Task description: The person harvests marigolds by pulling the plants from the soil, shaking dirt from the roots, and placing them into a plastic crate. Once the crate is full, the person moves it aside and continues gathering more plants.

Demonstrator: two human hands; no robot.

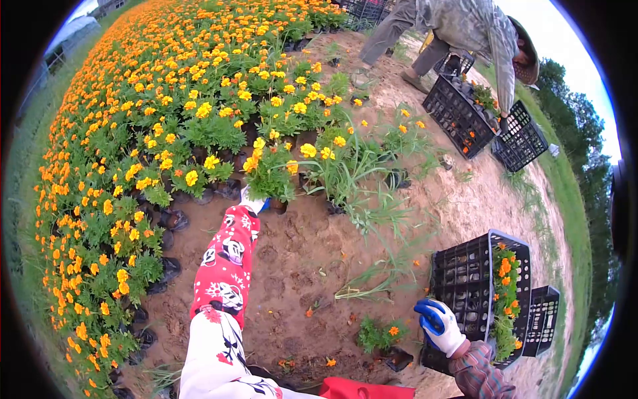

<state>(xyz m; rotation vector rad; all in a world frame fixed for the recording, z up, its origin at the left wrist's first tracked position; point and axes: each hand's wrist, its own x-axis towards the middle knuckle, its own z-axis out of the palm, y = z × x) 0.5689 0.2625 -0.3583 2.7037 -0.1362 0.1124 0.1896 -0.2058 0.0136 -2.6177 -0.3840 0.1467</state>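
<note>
My left hand (254, 199), in a white and blue glove, is closed at the base of a marigold plant (269, 171) with yellow-orange flowers, at the edge of the flower bed. Leaves hide most of its fingers. At the lower right my right hand (440, 326), gloved the same way, is beside the near left side of a black crate (458, 286). Its fingers are loosely bent, the blue palm side shows and no object is visible in it. Orange marigolds (505, 292) fill the crate's open side.
Dense potted marigolds (166, 120) spread across the left and top. A loose potted marigold (377, 334) lies near my right hand. Grass clumps (355, 169) grow mid-view. A person (465, 30) bends over a crate (458, 116) at the upper right. Another crate (541, 322) stands far right.
</note>
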